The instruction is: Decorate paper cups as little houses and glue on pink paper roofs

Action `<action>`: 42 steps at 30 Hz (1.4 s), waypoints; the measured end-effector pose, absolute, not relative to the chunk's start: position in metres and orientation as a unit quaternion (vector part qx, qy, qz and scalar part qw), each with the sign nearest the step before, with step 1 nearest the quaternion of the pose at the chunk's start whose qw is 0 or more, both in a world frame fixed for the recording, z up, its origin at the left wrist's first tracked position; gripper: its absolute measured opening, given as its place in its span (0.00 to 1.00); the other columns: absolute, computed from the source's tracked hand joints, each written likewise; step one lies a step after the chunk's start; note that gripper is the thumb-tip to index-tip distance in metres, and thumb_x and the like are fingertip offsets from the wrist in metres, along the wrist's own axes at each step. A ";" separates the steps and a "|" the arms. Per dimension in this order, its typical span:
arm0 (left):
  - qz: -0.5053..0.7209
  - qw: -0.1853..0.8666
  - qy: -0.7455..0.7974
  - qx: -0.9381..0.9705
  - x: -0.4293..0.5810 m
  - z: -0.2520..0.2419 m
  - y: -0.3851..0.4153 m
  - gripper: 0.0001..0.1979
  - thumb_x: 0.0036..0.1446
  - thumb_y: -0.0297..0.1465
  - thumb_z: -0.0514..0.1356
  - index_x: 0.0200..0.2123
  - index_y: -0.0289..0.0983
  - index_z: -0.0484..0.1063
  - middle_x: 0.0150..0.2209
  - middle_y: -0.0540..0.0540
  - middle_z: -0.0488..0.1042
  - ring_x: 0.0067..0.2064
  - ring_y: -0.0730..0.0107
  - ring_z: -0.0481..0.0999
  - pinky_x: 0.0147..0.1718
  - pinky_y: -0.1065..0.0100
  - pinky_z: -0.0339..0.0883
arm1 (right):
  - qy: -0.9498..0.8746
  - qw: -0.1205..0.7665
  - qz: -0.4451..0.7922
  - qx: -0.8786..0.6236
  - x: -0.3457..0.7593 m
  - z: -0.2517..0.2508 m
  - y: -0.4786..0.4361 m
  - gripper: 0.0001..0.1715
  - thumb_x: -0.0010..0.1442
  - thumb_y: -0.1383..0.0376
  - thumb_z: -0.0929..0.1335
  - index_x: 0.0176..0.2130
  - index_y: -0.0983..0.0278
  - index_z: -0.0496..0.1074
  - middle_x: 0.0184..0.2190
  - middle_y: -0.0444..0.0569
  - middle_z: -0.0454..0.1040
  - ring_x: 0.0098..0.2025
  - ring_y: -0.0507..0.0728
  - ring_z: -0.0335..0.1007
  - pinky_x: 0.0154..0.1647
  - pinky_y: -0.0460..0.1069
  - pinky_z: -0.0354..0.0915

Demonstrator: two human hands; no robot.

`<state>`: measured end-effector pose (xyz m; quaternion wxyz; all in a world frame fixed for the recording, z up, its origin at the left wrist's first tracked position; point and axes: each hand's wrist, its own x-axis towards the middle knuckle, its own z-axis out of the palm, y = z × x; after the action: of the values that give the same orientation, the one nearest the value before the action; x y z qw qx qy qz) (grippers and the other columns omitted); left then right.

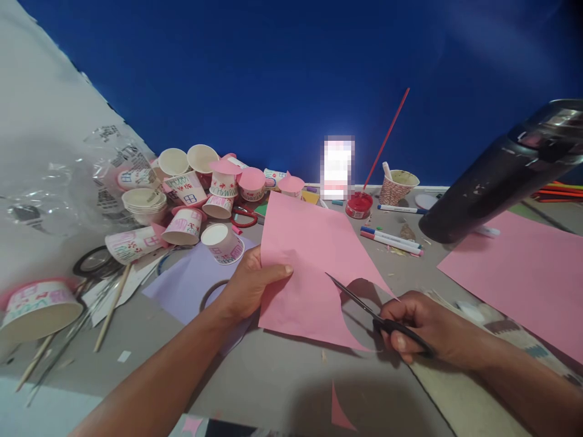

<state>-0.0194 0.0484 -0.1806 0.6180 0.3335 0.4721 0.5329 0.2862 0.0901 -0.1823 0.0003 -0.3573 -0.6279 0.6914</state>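
My left hand pinches the left edge of a pink paper sheet and holds it up above the grey table. My right hand grips black scissors, whose blades sit in a curved cut running into the sheet's lower right part. A small pink offcut lies on the table below.
A heap of decorated paper cups lies at the back left, with red scissors among them. Markers, a red paint pot, a dark bottle and another pink sheet sit to the right. A lilac sheet lies under my left hand.
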 end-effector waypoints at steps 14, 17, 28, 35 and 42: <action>0.516 0.633 0.465 0.342 -0.021 -0.178 0.048 0.19 0.45 0.29 0.74 0.44 0.35 0.82 0.33 0.44 0.85 0.31 0.59 0.84 0.34 0.63 0.78 | -0.637 -0.015 0.675 -0.372 0.285 -0.179 0.089 0.39 0.46 0.32 0.74 0.25 0.64 0.69 0.19 0.45 0.70 0.24 0.50 0.59 0.26 0.46 0.52; 0.510 0.631 0.476 0.340 -0.021 -0.178 0.047 0.20 0.45 0.29 0.74 0.45 0.35 0.81 0.34 0.43 0.85 0.32 0.58 0.85 0.34 0.63 0.78 | -0.626 -0.017 0.683 -0.377 0.284 -0.177 0.088 0.37 0.45 0.34 0.76 0.25 0.64 0.69 0.19 0.45 0.70 0.23 0.50 0.59 0.26 0.46 0.52; 0.493 0.621 0.501 0.347 -0.021 -0.173 0.047 0.22 0.42 0.29 0.74 0.44 0.34 0.81 0.34 0.42 0.85 0.32 0.58 0.83 0.32 0.63 0.77 | -0.611 -0.012 0.697 -0.376 0.285 -0.179 0.086 0.35 0.47 0.37 0.76 0.24 0.64 0.69 0.19 0.44 0.69 0.24 0.50 0.57 0.26 0.46 0.52; 0.478 0.621 0.508 0.358 -0.023 -0.174 0.046 0.18 0.44 0.30 0.74 0.41 0.34 0.82 0.34 0.42 0.85 0.32 0.57 0.83 0.32 0.62 0.76 | -0.616 -0.016 0.690 -0.380 0.282 -0.175 0.086 0.33 0.47 0.39 0.76 0.24 0.63 0.67 0.19 0.43 0.68 0.24 0.50 0.57 0.28 0.47 0.54; 0.473 0.628 0.498 0.366 -0.024 -0.175 0.046 0.20 0.44 0.30 0.73 0.44 0.35 0.82 0.36 0.42 0.85 0.34 0.56 0.84 0.35 0.61 0.76 | -0.623 -0.027 0.677 -0.390 0.282 -0.173 0.083 0.32 0.48 0.40 0.76 0.23 0.62 0.67 0.19 0.43 0.69 0.24 0.50 0.57 0.28 0.47 0.52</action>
<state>-0.0241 0.0462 -0.1749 0.6278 0.3663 0.4981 0.4729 0.2823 0.0833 -0.1730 -0.0266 -0.3902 -0.6232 0.6773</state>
